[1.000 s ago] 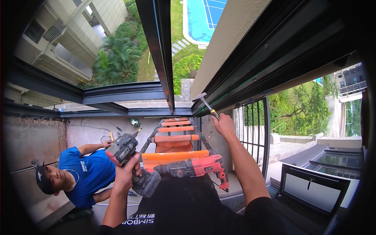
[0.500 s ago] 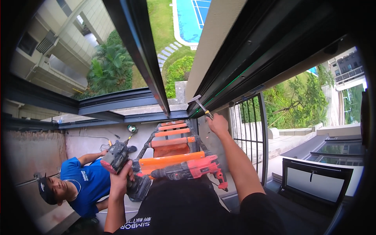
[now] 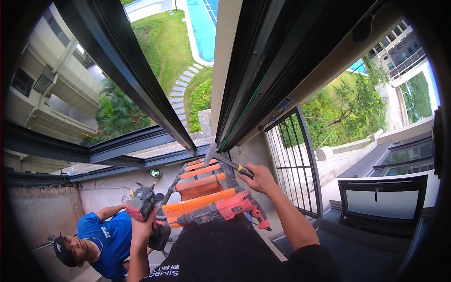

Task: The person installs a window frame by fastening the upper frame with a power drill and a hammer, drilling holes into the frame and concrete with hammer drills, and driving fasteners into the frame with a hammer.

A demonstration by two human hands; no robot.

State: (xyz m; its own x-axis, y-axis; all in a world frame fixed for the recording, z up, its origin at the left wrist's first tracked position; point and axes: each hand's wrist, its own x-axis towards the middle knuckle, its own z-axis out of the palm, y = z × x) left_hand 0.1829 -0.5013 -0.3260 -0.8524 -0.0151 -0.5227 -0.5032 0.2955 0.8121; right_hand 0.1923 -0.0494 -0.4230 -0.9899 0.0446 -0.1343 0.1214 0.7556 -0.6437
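Observation:
My right hand [image 3: 260,179] is closed round the black-and-yellow grip of a hammer [image 3: 227,162]. The hammer's head is off to the left, close to the lower end of the dark window frame [image 3: 253,70]. At the lower left, my left hand [image 3: 143,228] is wrapped round a black-and-red cordless drill [image 3: 143,202], whose nose points away from me. Between my arms a red-and-black rotary hammer [image 3: 224,209] lies across the top of an orange-stepped ladder [image 3: 199,199], right against my black shirt.
Below on the left, a co-worker in a blue shirt [image 3: 105,237] and dark cap looks up. A dark mullion [image 3: 127,70] rises beside the glass. On the right are a barred railing [image 3: 298,164] and a tilted-out window sash [image 3: 381,199]. Far below, outside, lie lawn and a blue pool.
My right hand has drawn the hammer lower and nearer, and its head has swung away from the frame's side. My left hand still holds the drill. The whole view has shifted slightly.

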